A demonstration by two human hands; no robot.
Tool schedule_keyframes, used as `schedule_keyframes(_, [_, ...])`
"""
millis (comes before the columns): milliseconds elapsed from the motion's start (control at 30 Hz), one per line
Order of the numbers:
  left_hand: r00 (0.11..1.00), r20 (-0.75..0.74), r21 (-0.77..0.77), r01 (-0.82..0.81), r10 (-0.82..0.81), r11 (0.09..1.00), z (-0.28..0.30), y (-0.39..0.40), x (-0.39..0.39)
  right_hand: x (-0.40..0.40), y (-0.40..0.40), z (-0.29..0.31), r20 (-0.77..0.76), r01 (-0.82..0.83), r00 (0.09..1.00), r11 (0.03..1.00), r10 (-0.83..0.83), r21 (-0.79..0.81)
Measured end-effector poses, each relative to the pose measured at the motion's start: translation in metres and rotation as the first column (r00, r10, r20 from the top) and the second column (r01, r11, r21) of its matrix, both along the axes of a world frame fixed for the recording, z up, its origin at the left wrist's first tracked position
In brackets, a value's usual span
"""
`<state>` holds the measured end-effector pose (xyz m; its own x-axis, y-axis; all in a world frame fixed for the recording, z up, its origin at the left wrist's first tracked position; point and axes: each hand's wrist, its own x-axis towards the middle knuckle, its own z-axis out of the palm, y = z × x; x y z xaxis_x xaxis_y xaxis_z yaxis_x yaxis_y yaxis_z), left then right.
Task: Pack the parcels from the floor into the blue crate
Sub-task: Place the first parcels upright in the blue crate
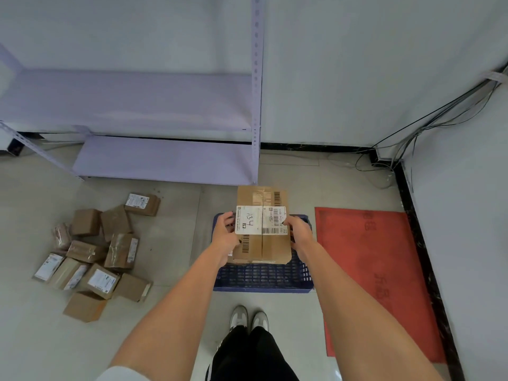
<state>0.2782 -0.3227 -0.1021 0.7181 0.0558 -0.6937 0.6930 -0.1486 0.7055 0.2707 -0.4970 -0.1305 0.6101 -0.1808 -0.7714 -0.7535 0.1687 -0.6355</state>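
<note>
A large brown cardboard parcel (262,243) with a white shipping label marked "A34" is held over the blue crate (264,279). My left hand (225,235) grips its left side and my right hand (301,233) grips its right side. The crate stands on the floor just ahead of my feet, and the parcel hides most of its inside. A pile of several smaller brown parcels (93,257) lies on the floor to the left.
A pale metal shelf unit (170,158) stands against the wall behind the crate. A red mat (368,270) lies on the floor to the right. Cables (398,149) run along the far right corner. My shoes (248,318) are right before the crate.
</note>
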Motion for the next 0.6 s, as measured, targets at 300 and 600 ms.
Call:
schedule_keyframes(300, [0.993, -0.118, 0.067, 0.000, 0.008, 0.998, -0.114, 0.023, 0.005, 0.001, 0.048, -0.113, -0.083, -0.138, 0.987, 0.989, 0.134, -0.050])
schedule_keyframes(600, [0.973, -0.227, 0.129, 0.079, -0.048, 0.989, -0.365, 0.049, 0.050, 0.018, 0.083, -0.349, -0.282, -0.138, 0.950, 0.990, 0.135, 0.007])
